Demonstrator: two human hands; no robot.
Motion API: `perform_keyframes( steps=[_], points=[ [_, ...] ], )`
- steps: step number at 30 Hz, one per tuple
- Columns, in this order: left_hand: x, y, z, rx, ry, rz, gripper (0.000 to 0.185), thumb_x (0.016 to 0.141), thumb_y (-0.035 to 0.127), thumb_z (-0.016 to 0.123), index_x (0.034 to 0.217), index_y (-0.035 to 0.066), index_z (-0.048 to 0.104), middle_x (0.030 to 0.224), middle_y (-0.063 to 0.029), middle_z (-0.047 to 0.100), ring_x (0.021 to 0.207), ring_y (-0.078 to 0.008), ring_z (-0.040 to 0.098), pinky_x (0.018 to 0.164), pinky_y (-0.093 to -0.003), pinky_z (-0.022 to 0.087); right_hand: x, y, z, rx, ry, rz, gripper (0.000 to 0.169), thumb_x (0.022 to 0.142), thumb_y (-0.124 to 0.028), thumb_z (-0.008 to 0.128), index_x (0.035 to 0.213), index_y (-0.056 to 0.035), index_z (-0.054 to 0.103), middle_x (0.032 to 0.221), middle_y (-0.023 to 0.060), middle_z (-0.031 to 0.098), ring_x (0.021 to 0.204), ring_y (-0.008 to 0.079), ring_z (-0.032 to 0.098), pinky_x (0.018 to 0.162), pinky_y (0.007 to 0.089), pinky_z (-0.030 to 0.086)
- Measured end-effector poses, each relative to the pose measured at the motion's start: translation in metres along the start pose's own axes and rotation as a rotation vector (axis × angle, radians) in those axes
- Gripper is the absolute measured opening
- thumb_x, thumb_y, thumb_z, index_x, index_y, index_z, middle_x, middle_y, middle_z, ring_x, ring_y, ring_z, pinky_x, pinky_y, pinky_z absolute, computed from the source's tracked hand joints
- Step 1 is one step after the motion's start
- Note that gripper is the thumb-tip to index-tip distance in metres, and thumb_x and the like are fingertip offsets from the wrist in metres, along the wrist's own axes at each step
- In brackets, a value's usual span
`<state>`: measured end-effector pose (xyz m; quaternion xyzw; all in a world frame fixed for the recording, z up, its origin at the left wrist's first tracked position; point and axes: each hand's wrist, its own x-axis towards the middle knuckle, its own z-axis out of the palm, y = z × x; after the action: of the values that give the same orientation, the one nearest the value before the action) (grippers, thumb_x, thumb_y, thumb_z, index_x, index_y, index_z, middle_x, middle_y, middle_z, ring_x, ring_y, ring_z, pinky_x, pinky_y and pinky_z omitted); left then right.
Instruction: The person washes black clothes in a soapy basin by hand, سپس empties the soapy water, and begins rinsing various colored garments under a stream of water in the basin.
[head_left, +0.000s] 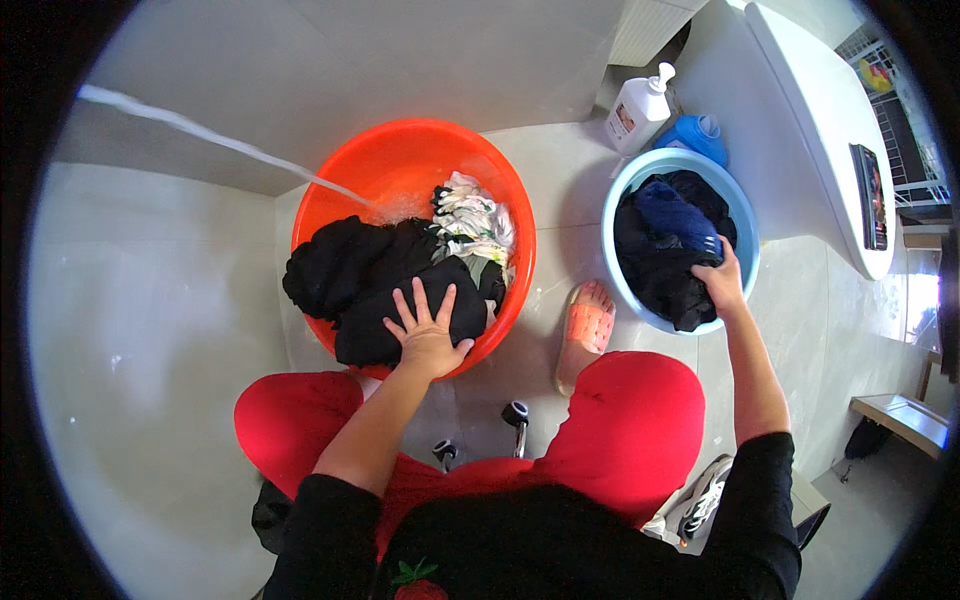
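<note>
My left hand (427, 341) lies palm down, fingers spread, on a folded black garment (360, 330) at the near side of an orange plastic basin (375, 154). Another dark cloth bundle (330, 262) hangs partly over the basin's left rim. Beside it is a crumpled white patterned garment (472, 214). A stream of water (247, 150) falls into the basin from the upper left. At the right, my right hand (724, 281) grips black clothing (667, 285) inside a light blue bucket (611, 217). Dark blue cloth (671, 214) lies on top there.
A white pump bottle (637, 109) and a blue plastic container (694, 139) stand behind the bucket, against a white toilet (780, 135). A phone (870, 196) rests on its lid. My foot in an orange slipper (589, 326) is between the basin and bucket. A sneaker (705, 495) lies behind my leg.
</note>
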<state>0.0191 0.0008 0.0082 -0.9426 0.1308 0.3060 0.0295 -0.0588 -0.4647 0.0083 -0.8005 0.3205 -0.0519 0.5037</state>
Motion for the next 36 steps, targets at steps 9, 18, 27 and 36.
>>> perform_keyframes(
  steps=[9,18,27,36],
  points=[
    [-0.002,-0.004,0.002,-0.043,0.01,0.028,0.107,0.072,0.051,0.073,0.153,0.035,0.006,0.156,-0.0208,-0.02,0.139,-0.0529,-0.019,0.102,-0.0767,0.006,-0.047,-0.067,-0.063,0.735,0.056,0.048,0.057,0.08,-0.034,0.068,0.125,-0.0014,0.053,0.113,0.0133,0.063,0.1,0.0267,0.063,0.089,0.0394,0.052],
    [-0.008,-0.019,0.01,-0.092,0.065,0.054,0.106,0.07,0.054,0.073,0.152,0.037,0.008,0.157,-0.0178,-0.017,0.14,-0.0485,-0.019,0.102,-0.0768,0.004,-0.115,-0.291,-0.036,0.714,0.24,-0.559,0.048,0.098,-0.034,0.047,0.134,-0.0024,0.045,0.125,0.0206,0.057,0.114,0.0329,0.057,0.093,0.0438,0.052],
    [-0.019,-0.039,0.012,-0.262,0.126,0.136,0.103,0.065,0.056,0.075,0.151,0.033,0.022,0.158,-0.0208,-0.003,0.142,-0.0475,-0.015,0.105,-0.0736,-0.002,-0.095,-0.313,0.134,0.201,-0.386,-0.308,0.074,0.067,-0.022,0.075,0.132,-0.0008,0.045,0.106,0.0139,0.065,0.094,0.0255,0.064,0.087,0.0392,0.05],
    [-0.019,-0.041,-0.046,-0.502,0.018,0.065,0.057,0.081,0.029,0.068,0.133,0.01,0.051,0.149,-0.0185,0.034,0.139,-0.0337,0.031,0.108,-0.0623,0.025,-0.137,-0.162,0.316,-1.31,-0.647,-0.272,0.118,0.076,-0.042,0.072,0.151,-0.0056,-0.012,0.146,0.0326,0.023,0.129,0.0461,0.038,0.1,0.0448,0.045]
  ],
)
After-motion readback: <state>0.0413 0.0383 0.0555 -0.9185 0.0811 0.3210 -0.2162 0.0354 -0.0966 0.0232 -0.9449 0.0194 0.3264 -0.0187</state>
